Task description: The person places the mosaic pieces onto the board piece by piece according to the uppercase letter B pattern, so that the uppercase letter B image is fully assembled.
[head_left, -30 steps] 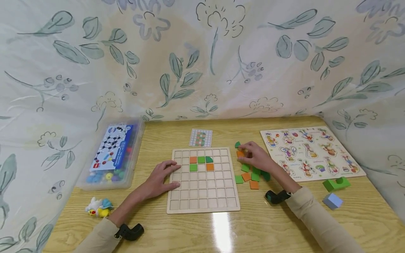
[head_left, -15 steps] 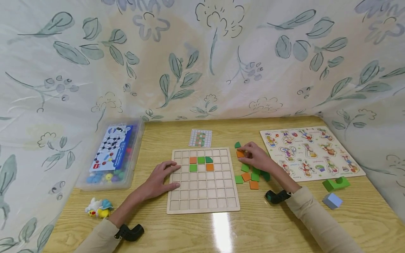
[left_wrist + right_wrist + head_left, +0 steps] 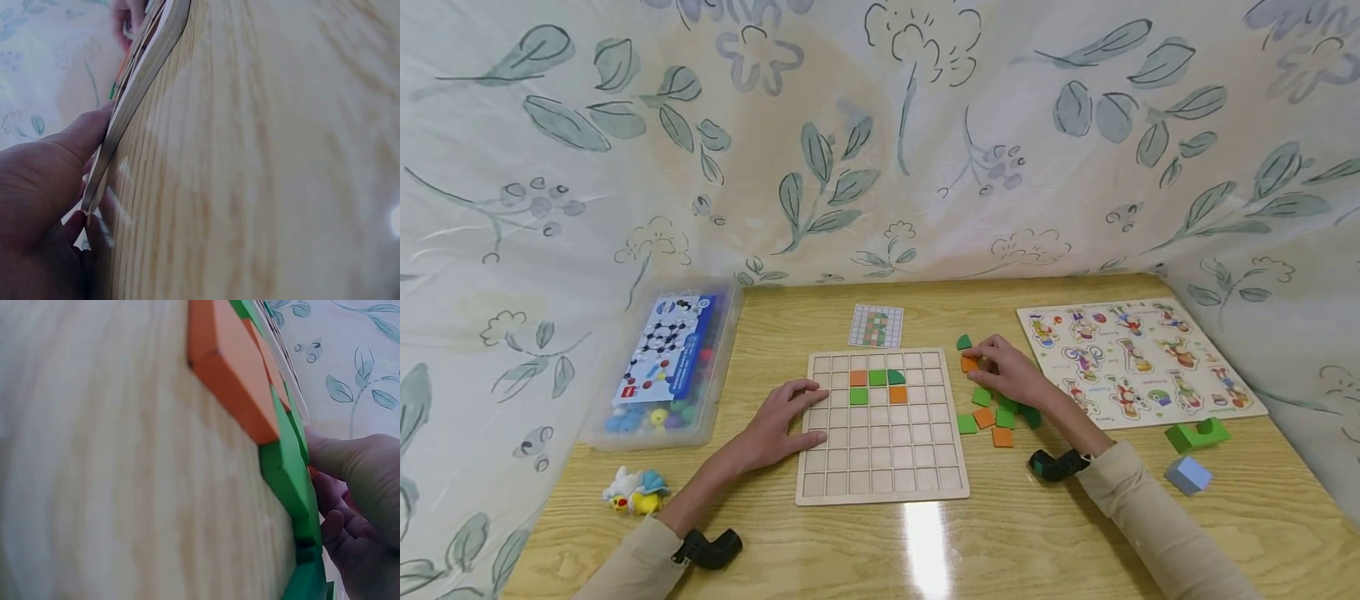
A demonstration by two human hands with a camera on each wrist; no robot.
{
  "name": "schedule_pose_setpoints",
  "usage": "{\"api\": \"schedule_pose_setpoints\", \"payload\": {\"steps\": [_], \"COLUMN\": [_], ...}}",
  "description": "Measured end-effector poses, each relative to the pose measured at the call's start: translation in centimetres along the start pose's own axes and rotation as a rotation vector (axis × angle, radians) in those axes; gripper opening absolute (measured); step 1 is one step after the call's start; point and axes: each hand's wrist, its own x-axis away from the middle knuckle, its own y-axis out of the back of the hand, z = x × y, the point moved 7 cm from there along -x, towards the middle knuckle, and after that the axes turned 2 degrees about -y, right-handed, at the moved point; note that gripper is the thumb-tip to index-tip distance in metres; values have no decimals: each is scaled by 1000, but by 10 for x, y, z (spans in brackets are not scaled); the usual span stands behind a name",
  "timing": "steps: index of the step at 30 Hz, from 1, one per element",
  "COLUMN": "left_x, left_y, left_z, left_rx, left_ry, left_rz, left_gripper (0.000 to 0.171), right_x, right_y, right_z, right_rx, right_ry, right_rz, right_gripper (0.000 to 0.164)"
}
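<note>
Grid board (image 3: pixel 883 458), seen from the head, flat on the middle of the table (image 3: pixel 820 542), with five set tiles (image 3: pixel 877 379) in its squares: orange, green and a dark green quarter-round side by side in the second row from the back; green below the orange, orange below the quarter-round. At its left edge, left hand (image 3: pixel 778 425), thumb and fingers spread wide, tips on the rim and outer squares. Just off its right side, right hand (image 3: pixel 1011 372), fingers bent and narrow about an orange tile (image 3: pixel 970 364) on the table; cannot tell whether pinched or only touched. Just beyond, a dark green quarter piece (image 3: pixel 964 342); nearer the body, loose tiles (image 3: pixel 1005 419), green and orange. Behind the board, a small pattern card (image 3: pixel 876 326). Farther left, a clear box (image 3: pixel 662 367) and a small toy (image 3: pixel 636 492); farther right, a picture puzzle (image 3: pixel 1138 362), a green block (image 3: pixel 1197 435) and a blue block (image 3: pixel 1189 475).

From the left wrist, thumb against the board's edge, other fingers partly hidden; right hand blurred at the far end.

From the right wrist, loose tiles close up, thumb reaching past them; grip hidden behind.
</note>
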Motion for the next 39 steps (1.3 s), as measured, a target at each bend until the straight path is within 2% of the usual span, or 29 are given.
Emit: {"api": "schedule_pose_setpoints", "payload": {"steps": [19,29,39], "left_x": [-1,1,0], "left_y": [0,-1,1], "left_z": [0,1,-2], "left_rx": [-4,10,-2], "left_ry": [-18,7,-25], "left_rz": [-7,8,-18], "left_gripper": [59,61,58], "right_x": [1,1,1], "right_y": [-1,-1,-1], "right_z": [0,3,2], "right_rx": [8,23,23], "right_ry": [17,24,29], "right_rz": [-11,-16,-20], "right_gripper": [33,32,31]}}
